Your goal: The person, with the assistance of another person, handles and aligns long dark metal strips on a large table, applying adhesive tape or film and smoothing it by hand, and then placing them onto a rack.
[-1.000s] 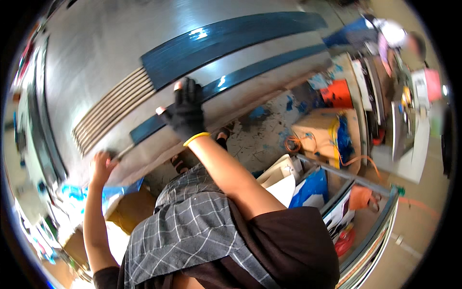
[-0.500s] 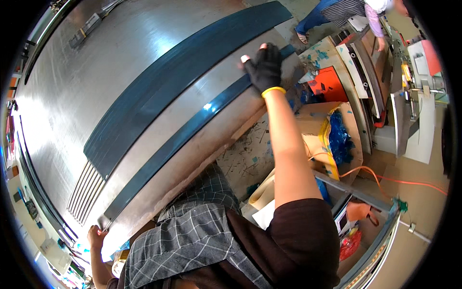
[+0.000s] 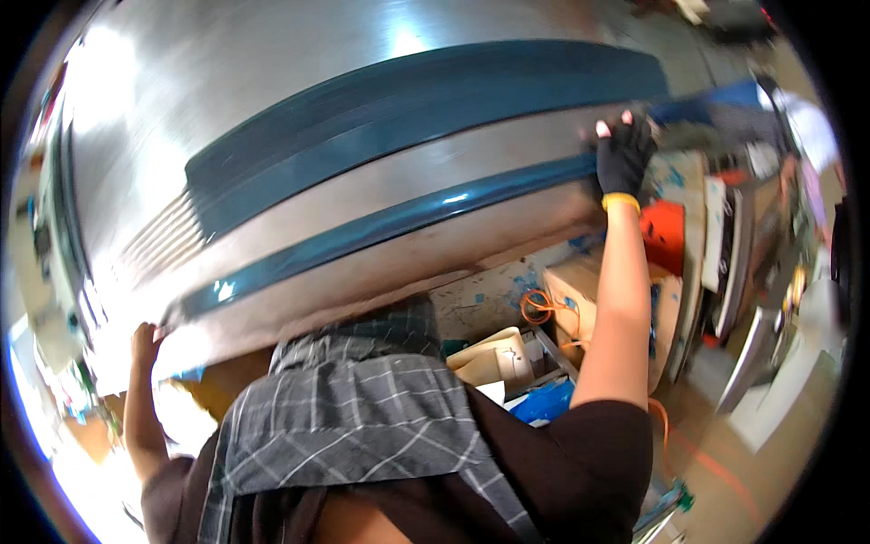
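Note:
A long, narrow strip with blue film (image 3: 399, 228) lies along the near edge of a metal table (image 3: 299, 77). My right hand (image 3: 625, 152), in a black glove with bare thumb and fingertip, rests on its right end, fingers stretched out. At the strip's left end, by the table edge, my bare left hand (image 3: 145, 340) has its fingers closed; what they grip is small and blurred. Beyond the strip lies a wider dark-blue film-covered panel (image 3: 417, 104). Several thin metal bars (image 3: 163, 231) lie side by side at that panel's left end.
Right of the table stand a cardboard box (image 3: 666, 317), a red-orange sheet (image 3: 663, 231) and several upright boards (image 3: 736, 254). A beige container (image 3: 494, 358) and blue film (image 3: 544, 401) lie below the near edge. Another person (image 3: 811, 131) is at the far right.
The view has swung, so the table and strip look more level. My right hand still lies at the strip's right end, my left at its left end. The other person appears lower in view.

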{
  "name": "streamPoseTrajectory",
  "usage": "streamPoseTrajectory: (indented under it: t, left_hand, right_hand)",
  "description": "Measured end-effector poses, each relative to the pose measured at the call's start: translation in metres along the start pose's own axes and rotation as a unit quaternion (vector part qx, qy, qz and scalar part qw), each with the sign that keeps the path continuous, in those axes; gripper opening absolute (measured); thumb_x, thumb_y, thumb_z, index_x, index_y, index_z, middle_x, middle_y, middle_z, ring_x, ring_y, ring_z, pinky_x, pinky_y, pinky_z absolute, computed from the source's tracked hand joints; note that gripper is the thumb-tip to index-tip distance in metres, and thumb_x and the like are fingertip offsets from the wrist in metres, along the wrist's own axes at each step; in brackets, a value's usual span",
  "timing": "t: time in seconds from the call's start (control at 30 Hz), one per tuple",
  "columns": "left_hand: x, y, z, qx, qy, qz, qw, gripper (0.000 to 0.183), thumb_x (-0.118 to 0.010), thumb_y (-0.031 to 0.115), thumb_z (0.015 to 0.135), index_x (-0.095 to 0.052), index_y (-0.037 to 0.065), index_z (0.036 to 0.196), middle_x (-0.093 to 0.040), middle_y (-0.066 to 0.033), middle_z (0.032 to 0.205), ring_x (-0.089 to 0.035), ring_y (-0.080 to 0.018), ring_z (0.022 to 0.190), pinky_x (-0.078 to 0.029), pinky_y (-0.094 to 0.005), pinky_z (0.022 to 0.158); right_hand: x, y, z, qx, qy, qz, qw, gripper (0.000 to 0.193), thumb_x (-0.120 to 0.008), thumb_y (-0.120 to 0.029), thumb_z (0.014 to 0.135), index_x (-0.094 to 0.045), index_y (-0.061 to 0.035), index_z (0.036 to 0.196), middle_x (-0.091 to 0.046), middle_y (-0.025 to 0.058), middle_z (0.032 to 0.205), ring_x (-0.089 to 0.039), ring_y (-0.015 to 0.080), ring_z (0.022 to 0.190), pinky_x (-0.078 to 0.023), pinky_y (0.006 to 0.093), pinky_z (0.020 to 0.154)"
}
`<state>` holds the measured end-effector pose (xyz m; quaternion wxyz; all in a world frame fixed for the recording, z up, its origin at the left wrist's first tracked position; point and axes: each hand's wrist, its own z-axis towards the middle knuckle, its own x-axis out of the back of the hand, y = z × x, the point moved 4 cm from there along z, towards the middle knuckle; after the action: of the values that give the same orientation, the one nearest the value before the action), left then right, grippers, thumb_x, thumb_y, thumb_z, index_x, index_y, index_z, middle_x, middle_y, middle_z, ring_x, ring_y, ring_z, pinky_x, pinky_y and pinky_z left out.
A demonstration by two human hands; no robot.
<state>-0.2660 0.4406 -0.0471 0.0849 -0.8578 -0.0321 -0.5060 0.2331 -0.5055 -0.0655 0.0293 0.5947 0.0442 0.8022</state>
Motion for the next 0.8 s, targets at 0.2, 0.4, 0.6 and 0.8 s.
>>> streamPoseTrajectory:
  t: [0.2, 0.4, 0.6, 0.8]
  left_hand:
    - [0.045, 0.044, 0.023, -0.057, 0.151, -0.118, 0.980, 0.028, -0.079, 0.028, 0.072, -0.065, 0.005, 0.079, -0.054, -0.0131, 0.074, -0.055, -0.0341, 0.075, -0.045, -0.0437, 0.066]
    - [0.019, 0.098, 0.021, -0.058, 0.242, -0.176, 0.952, 0.027, -0.078, 0.026, 0.068, -0.059, 0.009, 0.074, -0.051, -0.0088, 0.079, -0.055, -0.0304, 0.080, -0.048, -0.0407, 0.070]
    - [0.012, 0.097, 0.023, -0.065, 0.345, -0.233, 0.907, 0.029, -0.079, 0.029, 0.066, -0.059, 0.009, 0.073, -0.051, -0.0097, 0.079, -0.053, -0.0323, 0.078, -0.047, -0.0419, 0.071]
    - [0.008, 0.085, 0.024, -0.077, 0.358, -0.260, 0.894, 0.027, -0.077, 0.024, 0.065, -0.056, 0.010, 0.074, -0.053, -0.0081, 0.080, -0.053, -0.0308, 0.080, -0.046, -0.0410, 0.072]
  right_hand:
    - [0.059, -0.258, -0.145, 0.199, 0.001, 0.143, 0.969, 0.076, -0.045, -0.053, 0.093, -0.026, -0.0052, 0.148, -0.030, 0.0262, 0.149, -0.027, 0.0445, 0.139, -0.012, 0.0602, 0.114]
    - [0.144, -0.478, -0.239, 0.317, -0.051, 0.248, 0.914, 0.095, -0.047, -0.069, 0.085, -0.019, -0.0046, 0.148, -0.030, 0.0324, 0.144, -0.027, 0.0494, 0.136, -0.014, 0.0646, 0.112]
    - [0.168, -0.666, -0.334, 0.373, -0.173, 0.356, 0.839, 0.107, -0.058, -0.069, 0.074, -0.025, 0.0047, 0.143, -0.018, 0.0340, 0.150, -0.015, 0.0526, 0.140, -0.008, 0.0623, 0.114]
    - [0.176, -0.737, -0.368, 0.469, 0.147, -0.237, 0.838, 0.101, -0.043, -0.071, 0.083, -0.020, 0.0017, 0.149, -0.026, 0.0242, 0.153, -0.024, 0.0393, 0.142, -0.013, 0.0480, 0.118]
